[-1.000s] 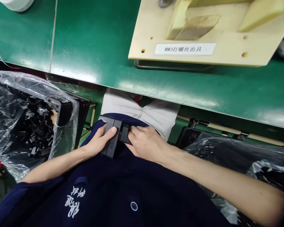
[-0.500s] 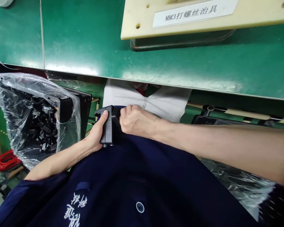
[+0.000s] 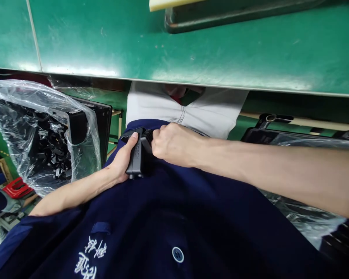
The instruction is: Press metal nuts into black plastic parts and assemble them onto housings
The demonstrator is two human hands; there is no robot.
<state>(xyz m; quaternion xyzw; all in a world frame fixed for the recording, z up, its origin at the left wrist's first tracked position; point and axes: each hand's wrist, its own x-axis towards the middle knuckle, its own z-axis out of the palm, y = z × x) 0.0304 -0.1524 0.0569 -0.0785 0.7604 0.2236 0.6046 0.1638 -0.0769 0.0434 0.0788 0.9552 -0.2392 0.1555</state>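
In front of my belly I hold a black plastic housing (image 3: 136, 159) with raised lettering down its face. My left hand (image 3: 122, 161) is closed round its left side, the thumb lying on top and the other fingers out of sight beneath. A ribbed black piece (image 3: 147, 136) sticks out at the housing's right side. My right hand (image 3: 177, 145) is curled into a fist against this piece and grips its end; the fingertips are hidden. Whether the ribbed piece is fixed to the housing I cannot tell.
The green bench (image 3: 104, 50) runs across the top, with a dark-framed tray (image 3: 235, 15) on it. At left stands a bin lined with a clear plastic bag (image 3: 87, 155), holding several small black parts (image 3: 55, 151). Another plastic-covered container (image 3: 296, 217) is at right.
My view has tipped down and shifted, so the bench and the yellow fixture sit higher in the picture. Both hands keep their grip on the black housing and its ribbed piece.
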